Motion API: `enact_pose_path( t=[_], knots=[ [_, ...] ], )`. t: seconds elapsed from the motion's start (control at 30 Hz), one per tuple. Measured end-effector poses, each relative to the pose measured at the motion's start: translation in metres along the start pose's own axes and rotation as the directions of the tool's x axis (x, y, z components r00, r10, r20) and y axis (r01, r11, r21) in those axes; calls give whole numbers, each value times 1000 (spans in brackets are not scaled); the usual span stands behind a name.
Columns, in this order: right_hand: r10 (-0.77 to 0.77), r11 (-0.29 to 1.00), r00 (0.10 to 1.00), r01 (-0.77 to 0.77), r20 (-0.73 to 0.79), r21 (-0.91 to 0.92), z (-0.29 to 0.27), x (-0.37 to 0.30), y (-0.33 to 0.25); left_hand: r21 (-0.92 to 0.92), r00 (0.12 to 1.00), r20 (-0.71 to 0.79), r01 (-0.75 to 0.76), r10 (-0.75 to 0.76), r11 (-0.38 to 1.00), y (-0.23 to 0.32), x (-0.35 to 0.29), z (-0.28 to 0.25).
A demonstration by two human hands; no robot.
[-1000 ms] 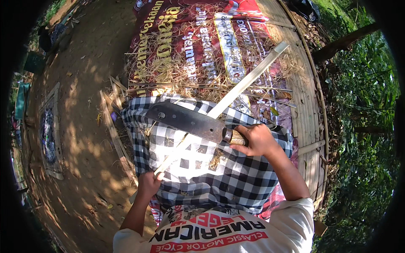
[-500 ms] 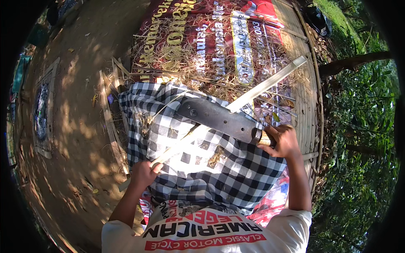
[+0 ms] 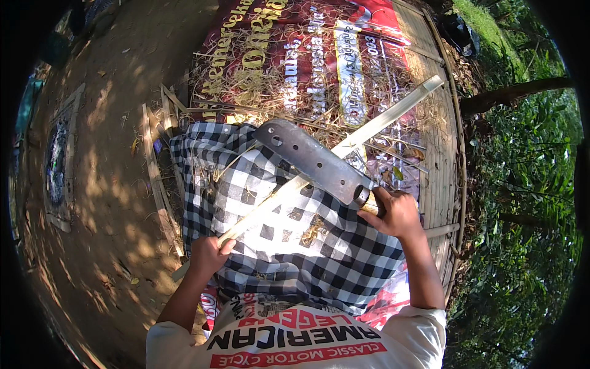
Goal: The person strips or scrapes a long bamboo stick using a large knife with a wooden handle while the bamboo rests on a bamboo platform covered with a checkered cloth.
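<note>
A long pale bamboo strip runs slantwise over my lap, from lower left to upper right. Its lower end is gripped in my left hand, fingers closed. My right hand is wrapped round the wooden handle of a broad dark machete with several holes in its blade. That blade lies across the middle of the strip and hides part of it; whether it cuts in cannot be seen. Beneath both, a black-and-white checked cloth covers my lap, with a few shavings on it.
A red printed banner strewn with curled shavings lies ahead on a bamboo platform. Split bamboo pieces lean at the left, beside bare earth. A framed patch is farther left; green plants grow at right.
My right hand has drawn the machete a little left and toward me at the handle, and its blade is tilted more steeply. My left hand stays on the strip, nearly still.
</note>
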State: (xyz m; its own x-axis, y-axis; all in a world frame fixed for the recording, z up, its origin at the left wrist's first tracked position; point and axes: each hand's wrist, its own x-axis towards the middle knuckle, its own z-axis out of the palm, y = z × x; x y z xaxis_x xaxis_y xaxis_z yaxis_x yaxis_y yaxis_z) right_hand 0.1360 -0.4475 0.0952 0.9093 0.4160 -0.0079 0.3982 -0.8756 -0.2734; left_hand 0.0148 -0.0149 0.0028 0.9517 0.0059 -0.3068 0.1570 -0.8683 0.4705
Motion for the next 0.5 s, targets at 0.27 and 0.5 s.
enact_pose_path(
  t=[0.27, 0.5],
  knots=[
    [163, 967, 986, -164, 20, 197, -13, 11, 49, 30, 997, 70, 43, -44, 999, 0, 1, -6],
    [158, 985, 987, -158, -4, 69, 8, 1, 27, 120, 995, 82, 46, -56, 992, 3, 6, -3]
  ],
)
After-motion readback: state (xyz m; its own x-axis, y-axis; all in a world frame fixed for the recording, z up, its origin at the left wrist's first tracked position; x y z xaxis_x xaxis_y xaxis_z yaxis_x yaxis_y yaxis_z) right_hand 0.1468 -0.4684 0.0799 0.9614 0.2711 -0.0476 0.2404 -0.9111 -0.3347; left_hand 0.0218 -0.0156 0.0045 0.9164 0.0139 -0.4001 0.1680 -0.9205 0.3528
